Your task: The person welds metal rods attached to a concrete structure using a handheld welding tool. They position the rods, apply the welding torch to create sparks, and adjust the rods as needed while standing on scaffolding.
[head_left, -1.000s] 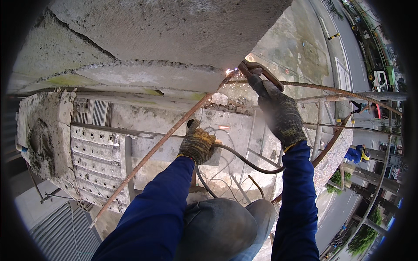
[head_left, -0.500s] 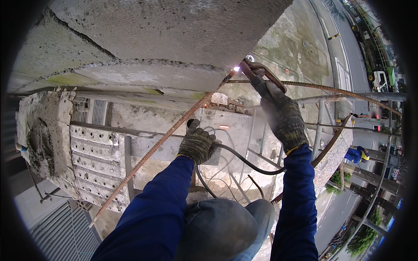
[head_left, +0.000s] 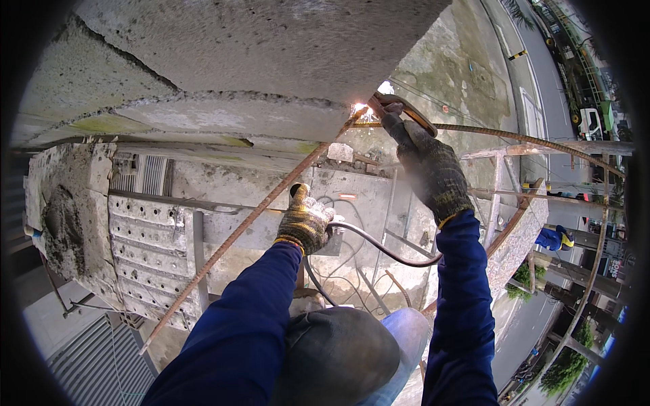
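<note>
My right hand [head_left: 431, 177], in a dark, yellow-flecked knit glove, grips a welding electrode holder [head_left: 406, 111]. Bright sparks [head_left: 360, 110] come from its tip where rusty rebar [head_left: 272, 193] meets a curved rebar [head_left: 508, 135] beside the concrete block's [head_left: 264, 54] lower corner. My left hand [head_left: 303, 220], gloved alike, is closed around the black cable [head_left: 379, 247], which loops toward my right arm and hangs down. A dark round opening [head_left: 296, 191] is by its thumb; what it is cannot be made out. My bent knee [head_left: 338, 358] is below.
A perforated concrete slab [head_left: 149, 264] lies left below. Scaffold tubes [head_left: 497, 196] stand right over the drop to a street [head_left: 525, 331]. A person [head_left: 550, 238] in blue with a yellow helmet is at right. A truck [head_left: 590, 125] is at upper right.
My right hand has shifted slightly left. The arc glow has varied, now throwing orange sparks downward. My left hand stays in place.
</note>
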Available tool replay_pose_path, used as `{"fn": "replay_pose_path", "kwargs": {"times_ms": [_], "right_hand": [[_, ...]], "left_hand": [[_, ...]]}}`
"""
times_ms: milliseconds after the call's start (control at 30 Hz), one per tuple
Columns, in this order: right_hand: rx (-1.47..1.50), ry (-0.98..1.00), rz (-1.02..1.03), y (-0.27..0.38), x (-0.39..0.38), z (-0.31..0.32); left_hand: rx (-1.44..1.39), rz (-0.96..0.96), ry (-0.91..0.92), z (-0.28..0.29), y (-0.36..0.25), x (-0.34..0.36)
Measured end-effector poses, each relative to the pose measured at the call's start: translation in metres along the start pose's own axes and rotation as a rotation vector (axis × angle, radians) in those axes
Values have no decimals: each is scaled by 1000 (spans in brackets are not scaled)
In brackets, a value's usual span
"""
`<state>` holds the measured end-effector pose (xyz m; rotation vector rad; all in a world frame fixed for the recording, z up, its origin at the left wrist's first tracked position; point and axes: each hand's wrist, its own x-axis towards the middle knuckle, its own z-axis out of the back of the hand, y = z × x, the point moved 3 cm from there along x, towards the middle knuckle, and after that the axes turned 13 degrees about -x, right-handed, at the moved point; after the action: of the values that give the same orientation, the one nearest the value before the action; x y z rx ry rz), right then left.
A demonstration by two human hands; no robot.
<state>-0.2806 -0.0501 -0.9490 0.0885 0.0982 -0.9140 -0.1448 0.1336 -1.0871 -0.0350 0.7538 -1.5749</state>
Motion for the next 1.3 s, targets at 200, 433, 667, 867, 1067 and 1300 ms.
{"fn": "replay_pose_path", "kwargs": {"times_ms": [200,433,667,867,1067,1300], "right_hand": [[-28,12,30,-6,-1,-3],[132,8,-66,2,-8,12],[-27,-22,43,-8,-8,-2],[-38,-65,79,-9,-8,-6],[132,-38,-4,1,-1,5],[114,-61,-13,4,2,7]], "left_hand": [[-121,-13,-70,-2,0,-4],[-120,-82,-202,-12,7,-7],[-91,-60,-154,-9,6,-6],[-73,-57,-141,-8,5,-7],[-66,-49,-161,-14,7,-5],[-65,-42,-131,-7,2,-5]]}}
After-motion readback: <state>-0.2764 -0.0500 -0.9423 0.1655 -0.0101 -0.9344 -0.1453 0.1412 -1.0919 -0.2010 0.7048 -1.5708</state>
